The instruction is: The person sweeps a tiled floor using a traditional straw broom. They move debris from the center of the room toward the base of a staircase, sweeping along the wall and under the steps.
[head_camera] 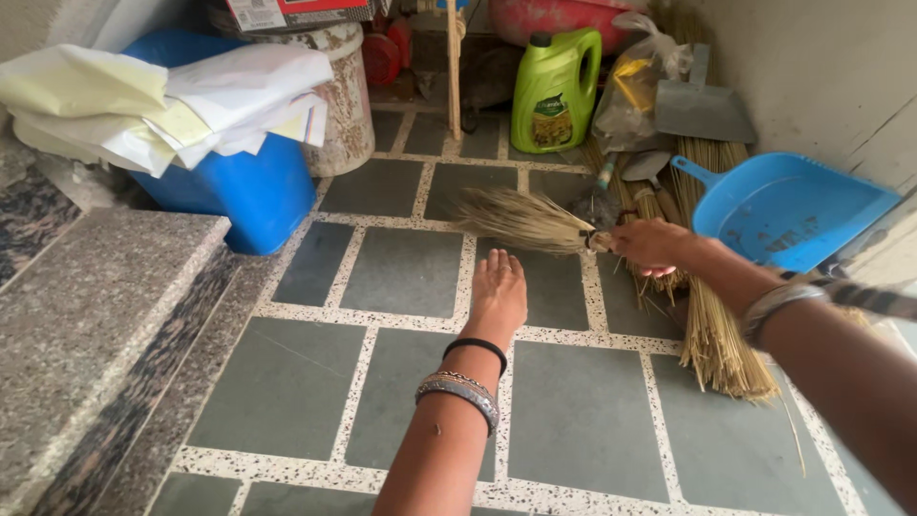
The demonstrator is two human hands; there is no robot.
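Note:
My right hand (654, 244) grips the bound end of a small straw hand broom (523, 221), whose bristles fan out to the left just above the grey tiled floor (401, 272). My left hand (497, 291) reaches forward flat over the tiles, fingers together, holding nothing; it lies just below the broom's bristles. Bangles and a black band circle that wrist. More straw brooms (716, 325) lie on the floor under my right forearm.
A blue dustpan (778, 210) leans at the right wall beside a metal dustpan (702, 110). A green jug (556, 91) stands at the back. At left are a blue bin (248, 191) topped with papers and a granite step (95, 315).

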